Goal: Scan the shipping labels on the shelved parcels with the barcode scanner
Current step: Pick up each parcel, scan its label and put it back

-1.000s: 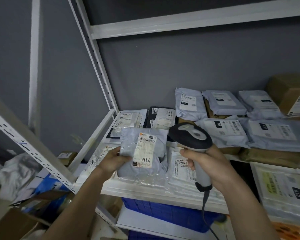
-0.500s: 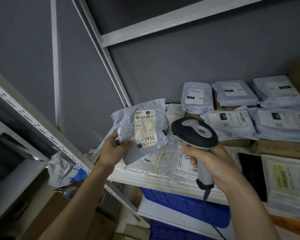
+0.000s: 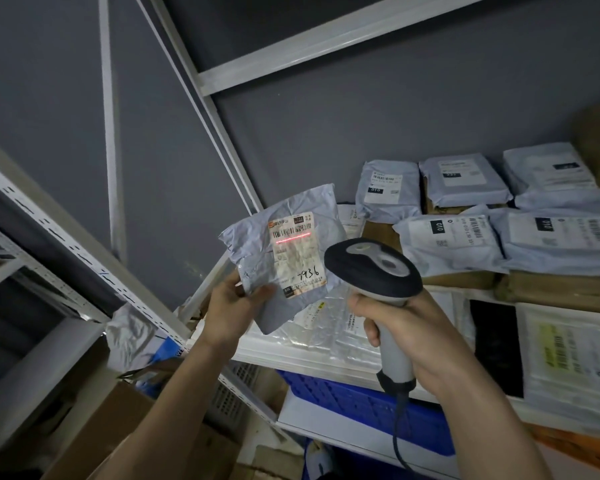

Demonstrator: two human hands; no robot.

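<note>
Now, left hand (image 3: 235,308): pinches grey parcel (image 3: 284,251), raised above shelf (image 3: 312,358).
Right hand (image 3: 406,336): grips scanner (image 3: 373,268).
Label (image 3: 297,252): red line across barcode.

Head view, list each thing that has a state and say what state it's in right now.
Grey plastic mailer bag: lifted off the shelf, pinched by the left hand.
White shipping label: facing the scanner, red scan line across its barcode.
Black-headed grey barcode scanner: in the right hand, beam on.

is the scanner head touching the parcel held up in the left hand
Apart. The head view shows a gap between the scanner and the parcel.
</note>
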